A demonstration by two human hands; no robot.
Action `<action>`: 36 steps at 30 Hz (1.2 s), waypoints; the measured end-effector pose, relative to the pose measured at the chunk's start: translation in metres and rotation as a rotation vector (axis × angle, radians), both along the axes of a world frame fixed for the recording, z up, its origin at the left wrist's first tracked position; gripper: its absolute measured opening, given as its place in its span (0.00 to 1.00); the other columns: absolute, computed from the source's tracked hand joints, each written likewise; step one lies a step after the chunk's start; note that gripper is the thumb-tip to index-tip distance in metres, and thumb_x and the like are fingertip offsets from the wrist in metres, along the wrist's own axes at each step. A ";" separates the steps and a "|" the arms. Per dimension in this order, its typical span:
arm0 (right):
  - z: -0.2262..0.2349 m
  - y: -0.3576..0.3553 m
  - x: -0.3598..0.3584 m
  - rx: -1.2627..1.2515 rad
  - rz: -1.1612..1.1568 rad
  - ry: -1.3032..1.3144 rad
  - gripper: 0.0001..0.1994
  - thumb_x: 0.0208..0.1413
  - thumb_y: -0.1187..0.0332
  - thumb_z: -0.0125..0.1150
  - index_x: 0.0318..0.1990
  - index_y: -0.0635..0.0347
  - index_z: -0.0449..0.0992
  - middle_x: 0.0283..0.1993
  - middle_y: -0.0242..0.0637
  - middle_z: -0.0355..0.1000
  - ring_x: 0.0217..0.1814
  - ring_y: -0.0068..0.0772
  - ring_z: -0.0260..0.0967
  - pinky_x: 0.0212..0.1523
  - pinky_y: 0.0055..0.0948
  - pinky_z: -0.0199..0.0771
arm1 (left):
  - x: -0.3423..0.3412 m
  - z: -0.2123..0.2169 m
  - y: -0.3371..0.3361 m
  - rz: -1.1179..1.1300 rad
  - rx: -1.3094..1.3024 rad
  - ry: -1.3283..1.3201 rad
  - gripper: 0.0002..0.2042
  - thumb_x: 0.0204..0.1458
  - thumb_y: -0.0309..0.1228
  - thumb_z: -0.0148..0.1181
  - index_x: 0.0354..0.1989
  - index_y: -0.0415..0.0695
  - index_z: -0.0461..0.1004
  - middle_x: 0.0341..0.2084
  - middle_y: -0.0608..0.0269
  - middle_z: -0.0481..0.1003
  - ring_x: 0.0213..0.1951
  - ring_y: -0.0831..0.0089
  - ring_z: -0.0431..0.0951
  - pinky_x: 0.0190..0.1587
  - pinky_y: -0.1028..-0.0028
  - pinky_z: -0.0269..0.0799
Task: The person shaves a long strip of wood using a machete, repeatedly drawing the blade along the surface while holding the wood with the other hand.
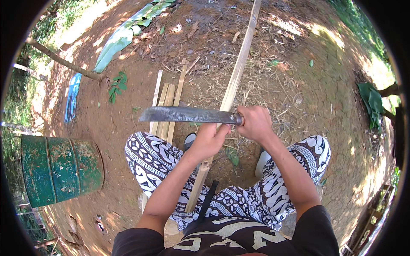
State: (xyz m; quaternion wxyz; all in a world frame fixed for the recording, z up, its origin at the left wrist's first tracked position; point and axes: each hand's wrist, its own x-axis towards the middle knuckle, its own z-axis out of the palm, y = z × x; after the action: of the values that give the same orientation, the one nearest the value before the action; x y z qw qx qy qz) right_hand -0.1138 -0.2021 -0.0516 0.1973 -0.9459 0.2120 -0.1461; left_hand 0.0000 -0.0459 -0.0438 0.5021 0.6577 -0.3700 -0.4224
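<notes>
My right hand (255, 123) is closed round the handle of a machete (185, 114). Its broad, dark, worn blade points left, crossing over a long pale bamboo strip (237, 72). Just below the blade, my left hand (208, 141) is wrapped round that strip, its thumb close to the blade's lower edge. The strip slants from far ahead back between my legs, its near end (194, 198) by my lap. Whether the blade touches the strip is hard to make out. Left of the blade, several cut strips (169, 96) lie side by side, partly covered by it.
A rusty green drum (62, 168) lies at the left. Shavings (277, 100) litter the brown dirt ahead. A thin trunk (64, 59), a blue sheet (72, 98) and a long green leaf (115, 45) are at the far left. Dark green sheeting (370, 102) hangs at the right.
</notes>
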 end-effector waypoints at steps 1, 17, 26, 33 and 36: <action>-0.001 0.001 -0.001 -0.015 0.011 0.002 0.08 0.39 0.65 0.64 0.24 0.56 0.73 0.19 0.44 0.73 0.22 0.51 0.75 0.26 0.47 0.75 | -0.001 -0.003 0.001 -0.003 -0.009 -0.030 0.10 0.69 0.32 0.48 0.39 0.40 0.70 0.27 0.67 0.70 0.18 0.84 0.64 0.19 0.78 0.60; -0.023 -0.126 -0.015 0.044 -0.716 0.066 0.13 0.54 0.63 0.55 0.31 0.65 0.80 0.28 0.54 0.78 0.32 0.54 0.79 0.37 0.49 0.78 | -0.005 -0.014 0.018 -0.103 0.067 0.161 0.13 0.69 0.33 0.45 0.56 0.40 0.61 0.32 0.65 0.72 0.15 0.86 0.62 0.13 0.82 0.60; 0.003 -0.048 -0.008 0.444 -0.475 -0.392 0.13 0.49 0.67 0.63 0.21 0.66 0.71 0.14 0.36 0.64 0.17 0.26 0.58 0.23 0.35 0.61 | 0.008 0.010 -0.002 0.040 -0.018 0.445 0.29 0.70 0.52 0.39 0.48 0.31 0.70 0.28 0.61 0.73 0.18 0.79 0.72 0.15 0.78 0.71; 0.010 0.000 -0.006 0.442 -0.210 -0.330 0.11 0.49 0.69 0.65 0.22 0.66 0.73 0.12 0.41 0.64 0.13 0.31 0.62 0.21 0.35 0.63 | 0.021 -0.001 -0.005 0.141 -0.090 0.723 0.30 0.69 0.56 0.35 0.38 0.36 0.69 0.23 0.62 0.72 0.11 0.78 0.69 0.11 0.76 0.68; 0.001 0.008 -0.005 0.369 -0.112 -0.390 0.08 0.47 0.72 0.65 0.22 0.64 0.73 0.12 0.42 0.63 0.13 0.34 0.60 0.20 0.33 0.62 | 0.018 0.001 -0.007 0.242 -0.186 0.905 0.24 0.70 0.52 0.38 0.35 0.42 0.67 0.18 0.67 0.68 0.09 0.81 0.68 0.07 0.81 0.62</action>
State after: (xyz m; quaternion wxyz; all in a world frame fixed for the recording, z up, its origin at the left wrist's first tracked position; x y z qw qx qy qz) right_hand -0.1183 -0.1944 -0.0509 0.3950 -0.8348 0.2451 -0.2949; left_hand 0.0184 -0.0525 -0.0430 0.7151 0.3984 -0.0713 -0.5700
